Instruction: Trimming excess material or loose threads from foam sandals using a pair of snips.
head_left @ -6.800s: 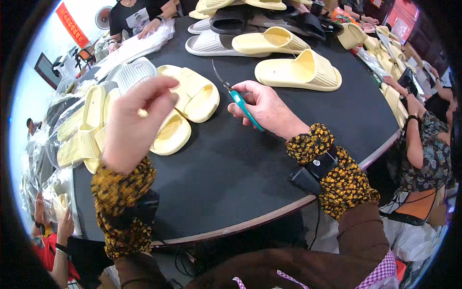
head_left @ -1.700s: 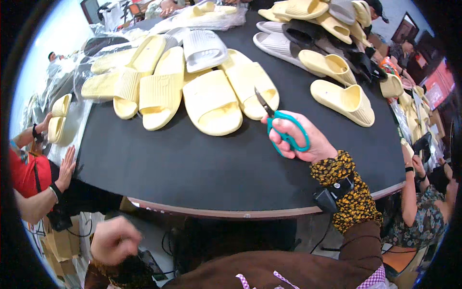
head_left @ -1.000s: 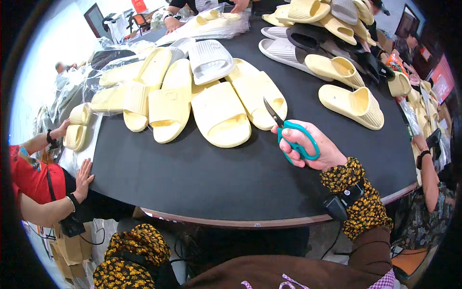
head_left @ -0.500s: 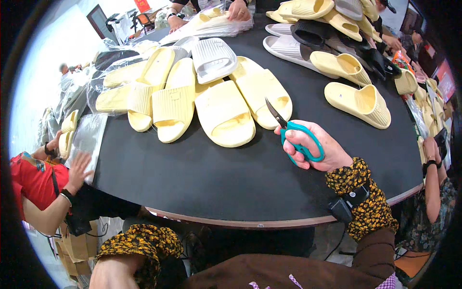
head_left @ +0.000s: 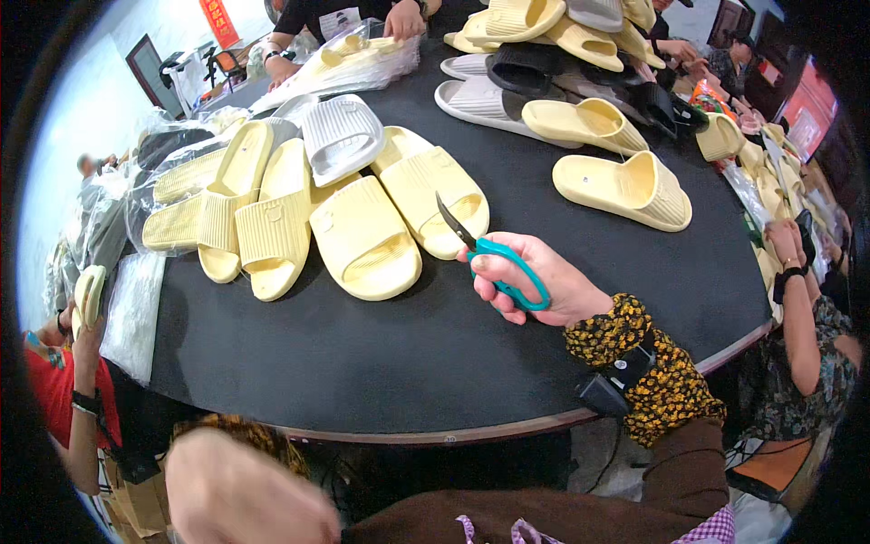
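Our right hand (head_left: 544, 281) was clamped on the teal scissors (head_left: 494, 258), whose point could scratch the near yellow slipper (head_left: 435, 195); our blurred left hand (head_left: 245, 490) we could not tell.

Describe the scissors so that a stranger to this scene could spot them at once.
Start at the big round black table heaped with pale yellow slides. Near its front edge, the right hand rests on the bare top, just right of the nearest yellow slide. The scissors are in that hand: teal handles, short dark blades pointing up-left, the only teal thing among the footwear.
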`<state>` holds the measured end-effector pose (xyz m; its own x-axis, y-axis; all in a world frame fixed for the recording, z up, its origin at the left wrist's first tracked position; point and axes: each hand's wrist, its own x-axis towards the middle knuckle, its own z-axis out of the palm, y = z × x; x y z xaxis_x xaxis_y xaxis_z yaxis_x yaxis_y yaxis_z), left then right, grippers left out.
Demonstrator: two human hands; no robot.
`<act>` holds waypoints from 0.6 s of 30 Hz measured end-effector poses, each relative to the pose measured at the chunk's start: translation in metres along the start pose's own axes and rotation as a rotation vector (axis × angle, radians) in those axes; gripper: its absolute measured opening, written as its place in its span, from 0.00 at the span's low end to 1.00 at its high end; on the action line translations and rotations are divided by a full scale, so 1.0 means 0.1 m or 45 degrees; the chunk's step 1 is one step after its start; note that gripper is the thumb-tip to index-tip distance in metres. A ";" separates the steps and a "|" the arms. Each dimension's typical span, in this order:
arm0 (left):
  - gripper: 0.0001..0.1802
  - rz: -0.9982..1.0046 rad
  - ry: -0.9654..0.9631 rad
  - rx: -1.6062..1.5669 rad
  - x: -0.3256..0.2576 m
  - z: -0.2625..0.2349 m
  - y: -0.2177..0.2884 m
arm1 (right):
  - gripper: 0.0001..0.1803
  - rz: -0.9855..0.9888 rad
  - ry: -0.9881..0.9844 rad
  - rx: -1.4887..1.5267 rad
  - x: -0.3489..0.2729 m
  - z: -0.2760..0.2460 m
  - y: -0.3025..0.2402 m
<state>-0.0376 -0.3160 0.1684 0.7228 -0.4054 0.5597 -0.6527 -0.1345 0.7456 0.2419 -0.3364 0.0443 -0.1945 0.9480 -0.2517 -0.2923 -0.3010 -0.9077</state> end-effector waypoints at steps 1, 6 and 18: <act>0.14 -0.117 0.084 0.044 -0.06 -0.10 0.01 | 0.11 -0.009 -0.026 0.002 0.02 0.05 0.00; 0.12 -1.111 0.958 1.327 -0.33 -0.78 -0.77 | 0.13 -0.055 0.087 -0.092 -0.07 -0.09 -0.03; 0.32 -1.439 0.959 0.455 -0.44 -1.37 -1.61 | 0.17 -0.317 0.245 -0.038 -0.08 -0.13 -0.09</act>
<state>0.0667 -0.1532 0.0735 0.7612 0.6352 -0.1308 0.4161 -0.3236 0.8498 0.2581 -0.3395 0.0498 0.0609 0.9952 -0.0765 -0.2804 -0.0565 -0.9582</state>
